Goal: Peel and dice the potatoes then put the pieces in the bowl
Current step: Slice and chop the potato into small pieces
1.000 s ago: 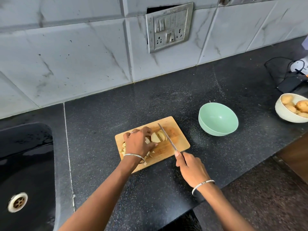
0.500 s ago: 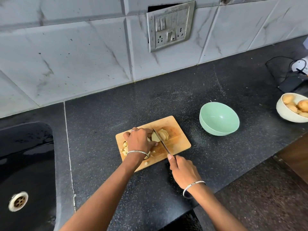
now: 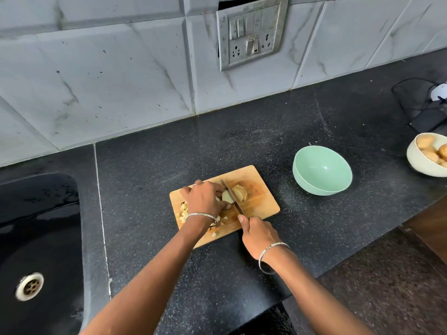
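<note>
A black speckled stone tabletop (image 3: 242, 141) runs beneath a wall of grey marbled tiles (image 3: 121, 81), where a grimy metal switch-and-socket plate (image 3: 251, 32) sits slightly askew. On the left a black sink (image 3: 48, 213) is let into the tabletop, its steel drain (image 3: 29, 286) near the lower corner.

Near the front edge lies a small wooden cutting board (image 3: 263, 204), set at an angle. The left hand (image 3: 205, 198) rests on the board's left half, its fingers (image 3: 217, 187) curled down over a peeled potato (image 3: 227, 197), pinning it to the wood. The right hand (image 3: 260, 234) sits at the board's near edge, wrapped round the handle of a knife (image 3: 233, 197). The handle itself is hidden in the grip, and the forefinger is laid forward toward the blade. The blade stands edge-down in the potato, with a fan of cut slices (image 3: 240, 192) just to its right.

Small diced pieces (image 3: 183, 210) lie heaped on the board's left side, partly under the left wrist, and a few sit near the board's front edge. Each wrist carries a thin silver bangle (image 3: 273, 246).

To the right of the board, apart from it, stands a mint-green bowl (image 3: 314, 187). Farther right, cut off by the frame edge, a cream bowl (image 3: 416, 163) holds whole potatoes (image 3: 425, 141). Behind it lie a black cable (image 3: 406, 93) and a dark flat device (image 3: 428, 119).
</note>
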Available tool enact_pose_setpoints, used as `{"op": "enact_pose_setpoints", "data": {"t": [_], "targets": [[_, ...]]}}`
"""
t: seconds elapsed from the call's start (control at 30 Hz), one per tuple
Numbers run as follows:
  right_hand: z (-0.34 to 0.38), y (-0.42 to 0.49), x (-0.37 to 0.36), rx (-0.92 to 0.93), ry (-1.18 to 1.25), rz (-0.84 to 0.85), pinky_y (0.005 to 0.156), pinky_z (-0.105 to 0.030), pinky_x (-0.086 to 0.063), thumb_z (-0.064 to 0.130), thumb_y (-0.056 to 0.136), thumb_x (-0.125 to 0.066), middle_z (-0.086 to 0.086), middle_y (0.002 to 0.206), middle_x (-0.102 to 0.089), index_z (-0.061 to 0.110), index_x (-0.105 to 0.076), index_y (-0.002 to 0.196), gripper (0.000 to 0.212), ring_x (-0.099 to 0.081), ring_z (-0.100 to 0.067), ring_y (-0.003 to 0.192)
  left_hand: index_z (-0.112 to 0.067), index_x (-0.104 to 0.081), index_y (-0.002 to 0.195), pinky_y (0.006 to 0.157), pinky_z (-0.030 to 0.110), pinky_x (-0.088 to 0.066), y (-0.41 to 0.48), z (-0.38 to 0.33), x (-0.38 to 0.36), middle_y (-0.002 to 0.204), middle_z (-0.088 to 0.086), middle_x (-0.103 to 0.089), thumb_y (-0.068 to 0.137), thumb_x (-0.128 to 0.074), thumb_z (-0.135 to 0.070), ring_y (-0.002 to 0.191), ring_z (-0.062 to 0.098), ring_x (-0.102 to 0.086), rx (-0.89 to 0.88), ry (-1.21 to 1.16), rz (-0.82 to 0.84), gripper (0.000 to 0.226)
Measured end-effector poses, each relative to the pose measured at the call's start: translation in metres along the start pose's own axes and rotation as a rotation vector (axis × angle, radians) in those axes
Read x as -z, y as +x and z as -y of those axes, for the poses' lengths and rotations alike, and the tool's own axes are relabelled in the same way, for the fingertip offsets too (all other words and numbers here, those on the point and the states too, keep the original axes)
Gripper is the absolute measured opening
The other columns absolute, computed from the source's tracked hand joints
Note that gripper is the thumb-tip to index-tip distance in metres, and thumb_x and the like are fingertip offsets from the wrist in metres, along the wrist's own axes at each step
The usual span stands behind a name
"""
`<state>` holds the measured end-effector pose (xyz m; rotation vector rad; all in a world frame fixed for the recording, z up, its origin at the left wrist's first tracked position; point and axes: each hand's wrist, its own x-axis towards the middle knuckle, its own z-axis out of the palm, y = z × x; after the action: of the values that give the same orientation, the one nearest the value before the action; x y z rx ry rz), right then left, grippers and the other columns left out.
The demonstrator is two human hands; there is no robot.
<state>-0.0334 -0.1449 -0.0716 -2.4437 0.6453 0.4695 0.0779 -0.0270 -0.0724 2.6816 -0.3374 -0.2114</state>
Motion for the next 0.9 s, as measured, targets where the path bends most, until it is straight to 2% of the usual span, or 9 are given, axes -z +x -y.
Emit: {"op": "enact_pose_setpoints", "data": {"t": [0.1,0.27,0.43,0.6,0.8,0.9], "targets": [[-0.001,0.000,-0.002,0.006,-0.008,0.002,0.072,-0.037,-0.044,0.056,0.100,-0.022,-0.010,0.095,-0.060,0.016,-0.052,0.091,0.051,-0.059,-0.032,0.087,-0.034,-0.070,0.101,0.086,0.040,-0.022,-0.001,-0.001,0.000,0.092,-0.015,-0.068,0.065,-0.083,-0.046,0.107,0.013,-0.049,0.005,0.003,-0.002,0.040],[-0.012,-0.016,-0.004,0.006,-0.047,-0.011,0.081,-0.042,-0.048,0.055,0.100,-0.020,-0.013,0.105,-0.063,0.014,-0.057,0.103,0.056,-0.061,-0.037,0.098,-0.034,-0.070,0.101,0.088,0.041,-0.021,-0.004,-0.003,0.002,0.093,-0.015,-0.068,0.066,-0.082,-0.045,0.108,0.013,-0.049,0.013,0.008,-0.009,0.039],[-0.032,-0.041,-0.005,0.018,-0.073,-0.047,0.082,-0.043,-0.048,0.054,0.101,-0.020,-0.012,0.105,-0.065,0.018,-0.057,0.099,0.052,-0.061,-0.037,0.100,-0.033,-0.071,0.096,0.089,0.041,-0.023,-0.004,-0.001,0.003,0.090,-0.016,-0.067,0.064,-0.083,-0.047,0.107,0.014,-0.050,0.021,-0.025,0.000,0.036],[-0.030,-0.041,0.010,0.026,-0.058,-0.095,0.077,-0.043,-0.044,0.055,0.100,-0.016,-0.011,0.101,-0.063,0.021,-0.051,0.091,0.050,-0.059,-0.036,0.099,-0.034,-0.071,0.099,0.085,0.040,-0.023,-0.007,-0.001,0.003,0.093,-0.016,-0.068,0.064,-0.082,-0.048,0.107,0.016,-0.049,0.016,-0.045,-0.006,0.039],[-0.009,-0.030,0.004,0.053,-0.085,-0.079,0.077,-0.042,-0.042,0.052,0.102,-0.016,-0.014,0.106,-0.062,0.014,-0.056,0.103,0.055,-0.058,-0.039,0.102,-0.031,-0.071,0.099,0.081,0.039,-0.022,-0.010,0.001,0.002,0.093,-0.014,-0.069,0.066,-0.081,-0.048,0.106,0.018,-0.052,0.016,-0.033,-0.028,0.038],[-0.007,-0.029,0.001,0.048,-0.081,-0.069,0.075,-0.041,-0.042,0.052,0.102,-0.016,-0.013,0.105,-0.062,0.015,-0.055,0.101,0.054,-0.059,-0.038,0.101,-0.033,-0.071,0.101,0.084,0.040,-0.024,-0.009,0.001,0.001,0.094,-0.014,-0.070,0.069,-0.080,-0.047,0.107,0.019,-0.053,0.022,-0.019,-0.036,0.036]]}}
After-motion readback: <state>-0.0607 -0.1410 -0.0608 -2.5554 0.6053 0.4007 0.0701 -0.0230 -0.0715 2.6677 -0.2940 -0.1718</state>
